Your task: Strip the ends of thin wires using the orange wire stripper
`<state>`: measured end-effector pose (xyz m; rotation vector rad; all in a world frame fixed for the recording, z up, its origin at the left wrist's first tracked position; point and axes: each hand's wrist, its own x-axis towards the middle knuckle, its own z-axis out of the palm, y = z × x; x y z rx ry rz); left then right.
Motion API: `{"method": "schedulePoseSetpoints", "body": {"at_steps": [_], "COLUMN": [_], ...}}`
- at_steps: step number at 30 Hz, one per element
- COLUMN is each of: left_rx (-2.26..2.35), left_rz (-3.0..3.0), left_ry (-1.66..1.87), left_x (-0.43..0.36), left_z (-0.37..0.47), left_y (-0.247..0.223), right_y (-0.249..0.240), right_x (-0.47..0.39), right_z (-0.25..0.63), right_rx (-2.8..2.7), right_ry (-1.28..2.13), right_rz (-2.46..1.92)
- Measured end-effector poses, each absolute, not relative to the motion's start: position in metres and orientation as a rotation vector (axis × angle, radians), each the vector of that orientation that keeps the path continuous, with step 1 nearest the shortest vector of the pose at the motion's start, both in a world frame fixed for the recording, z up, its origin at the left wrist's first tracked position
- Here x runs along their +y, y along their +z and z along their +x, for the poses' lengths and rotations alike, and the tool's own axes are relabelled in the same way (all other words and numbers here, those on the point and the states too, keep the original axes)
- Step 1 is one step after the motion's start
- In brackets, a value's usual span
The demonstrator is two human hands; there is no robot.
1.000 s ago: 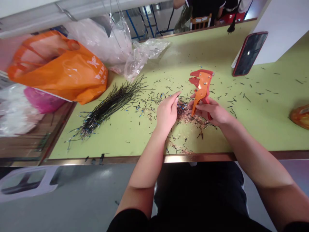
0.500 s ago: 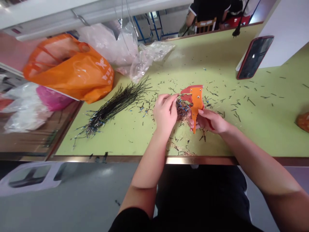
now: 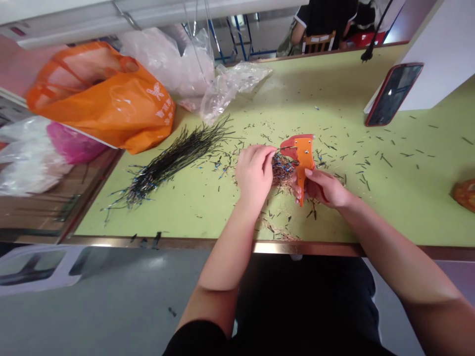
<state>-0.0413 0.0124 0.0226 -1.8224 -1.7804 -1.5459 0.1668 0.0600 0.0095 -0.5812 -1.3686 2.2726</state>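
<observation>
An orange and red wire stripper (image 3: 305, 153) stands upright in my right hand (image 3: 326, 187), whose fingers wrap its handles. My left hand (image 3: 255, 170) pinches a thin black wire (image 3: 285, 148) between thumb and fingertips. The wire's far end lies at the red jaws of the stripper. Just beneath and between the hands is a heap of wire pieces (image 3: 282, 169) with blue bits and copper-coloured strands, partly hidden by them. To the left lies a long bundle of black wires (image 3: 178, 158), with blue and silvery ends toward the near left.
Short black offcuts are scattered over the green table (image 3: 208, 212). An orange bag (image 3: 122, 104) and clear plastic bags (image 3: 230, 89) lie at the back left. A phone (image 3: 394, 94) leans on a white panel (image 3: 438, 54). Beyond the table sits a person (image 3: 326, 20).
The wire in my left hand now shows dark across the stripper's jaws. Both hands hold nearly the same place; the whole view has shifted slightly.
</observation>
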Motion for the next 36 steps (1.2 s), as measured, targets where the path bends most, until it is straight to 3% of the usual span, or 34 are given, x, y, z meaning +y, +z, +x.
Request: {"method": "schedulePoseSetpoints", "body": {"at_steps": [18,36], "left_rx": [-1.849,-1.950], "left_rz": [-1.809,-1.835], "left_ry": [-1.612,-2.099], "left_x": [0.011,0.008], "left_z": [-0.038,-0.026], "left_y": [0.024,0.028], "right_y": [0.015,0.014], "right_x": [0.051,0.035], "right_z": [0.159,0.148], "right_rx": [-1.256,-1.088], "right_ry": [2.318,2.412], "right_rz": [-0.512,-0.473]}}
